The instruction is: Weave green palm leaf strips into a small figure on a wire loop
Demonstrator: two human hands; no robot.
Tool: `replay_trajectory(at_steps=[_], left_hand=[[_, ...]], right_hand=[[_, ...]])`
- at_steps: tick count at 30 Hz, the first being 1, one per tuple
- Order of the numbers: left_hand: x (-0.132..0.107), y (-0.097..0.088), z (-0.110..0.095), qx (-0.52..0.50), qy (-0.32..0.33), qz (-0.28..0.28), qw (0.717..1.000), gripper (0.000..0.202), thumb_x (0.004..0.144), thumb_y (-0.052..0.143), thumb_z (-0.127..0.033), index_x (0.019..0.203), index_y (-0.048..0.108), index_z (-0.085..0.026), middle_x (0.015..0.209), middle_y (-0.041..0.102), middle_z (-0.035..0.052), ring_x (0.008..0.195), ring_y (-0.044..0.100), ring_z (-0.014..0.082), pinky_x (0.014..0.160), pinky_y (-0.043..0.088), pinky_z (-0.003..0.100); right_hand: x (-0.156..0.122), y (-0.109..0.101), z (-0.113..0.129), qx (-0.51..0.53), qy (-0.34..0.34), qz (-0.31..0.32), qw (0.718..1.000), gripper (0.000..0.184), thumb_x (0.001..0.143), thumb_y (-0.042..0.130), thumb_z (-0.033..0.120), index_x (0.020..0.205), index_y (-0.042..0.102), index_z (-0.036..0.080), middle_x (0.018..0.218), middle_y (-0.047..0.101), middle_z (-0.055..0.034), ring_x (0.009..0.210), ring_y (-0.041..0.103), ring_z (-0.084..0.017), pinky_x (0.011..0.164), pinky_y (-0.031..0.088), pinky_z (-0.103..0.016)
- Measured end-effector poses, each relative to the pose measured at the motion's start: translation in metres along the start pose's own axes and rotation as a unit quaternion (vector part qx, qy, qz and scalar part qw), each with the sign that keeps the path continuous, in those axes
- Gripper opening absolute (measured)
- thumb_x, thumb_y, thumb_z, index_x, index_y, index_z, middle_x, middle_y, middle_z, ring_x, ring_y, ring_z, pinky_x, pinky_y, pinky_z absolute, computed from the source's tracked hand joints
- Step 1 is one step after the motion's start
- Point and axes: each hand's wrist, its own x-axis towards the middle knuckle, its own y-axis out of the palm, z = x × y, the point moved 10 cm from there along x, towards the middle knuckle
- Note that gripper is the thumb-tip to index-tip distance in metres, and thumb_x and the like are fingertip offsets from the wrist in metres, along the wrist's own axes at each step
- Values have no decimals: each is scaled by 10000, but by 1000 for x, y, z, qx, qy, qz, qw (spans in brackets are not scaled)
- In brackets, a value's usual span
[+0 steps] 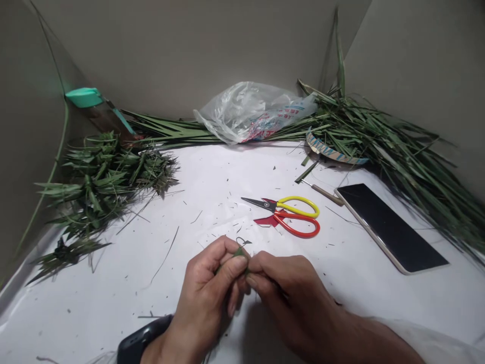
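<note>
tearing of the small leaf piece [239,252], pinched in the left hand [206,290], may result if the right hand [293,290], closed beside it with contents hidden, pulls too hard.

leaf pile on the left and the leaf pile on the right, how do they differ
The left pile is short, spiky pieces; the right pile is long, narrow strips. The left pile bunches in clumps near the bottle; the right pile fans out past the phone. Both are green.
</note>
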Motion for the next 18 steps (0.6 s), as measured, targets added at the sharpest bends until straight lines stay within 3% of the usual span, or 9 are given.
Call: replay_trajectory(at_steps=[8, 13, 18], left_hand=[[0, 3, -5, -6, 10, 11, 1000, 260, 906, 609, -335, 703, 531, -192, 395, 425, -83, 375, 319, 68, 430, 244, 206], [1, 6, -12, 10, 22, 12, 1000, 251, 914, 613, -321, 717, 552, -178, 403, 442, -83, 363, 323, 57, 419, 240, 192], [7, 10, -22, 16, 34, 43, 998, 258, 925, 604, -312, 720, 524, -176, 434, 498, -73, 368, 370, 50, 440, 288, 171]], right_hand=[[0, -5, 1, -33, -5, -69, 997, 250, 903, 461, 62, 707, 469, 216, 621, 531, 64, 524, 455, -90, 547, 346, -225], [-1, -8, 4, -23, -4, -76, 997, 277, 906, 423, 84, 681, 517, 217, 654, 585, 33, 584, 525, -113, 633, 403, -237], [7, -12, 1, 23, 17, -48, 998, 245, 946, 426, 116, 792, 598, 198, 721, 674, 14, 642, 606, -114, 665, 455, -226]])
